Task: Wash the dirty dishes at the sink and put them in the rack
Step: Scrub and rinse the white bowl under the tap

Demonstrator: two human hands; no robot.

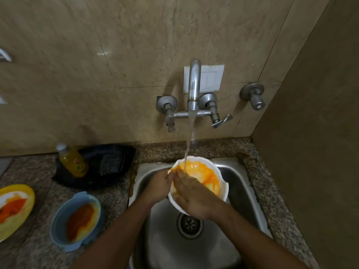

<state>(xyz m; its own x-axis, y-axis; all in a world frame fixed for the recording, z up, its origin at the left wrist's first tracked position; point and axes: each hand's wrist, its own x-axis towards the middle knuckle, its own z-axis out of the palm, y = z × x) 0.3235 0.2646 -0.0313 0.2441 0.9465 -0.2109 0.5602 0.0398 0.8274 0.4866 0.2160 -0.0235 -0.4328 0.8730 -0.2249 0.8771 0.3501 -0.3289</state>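
Over the sink [242,183], under running water, a person's left hand [158,188] grips the rim of a white bowl [223,178] streaked with orange sauce while the right hand [194,199] rubs inside, fingers [179,174] flat. Washing looks barely begun: a sauce-smeared yellow plate [29,193] and blue container [58,224] wait at the worktop's [116,193] left edge. No rack shows.
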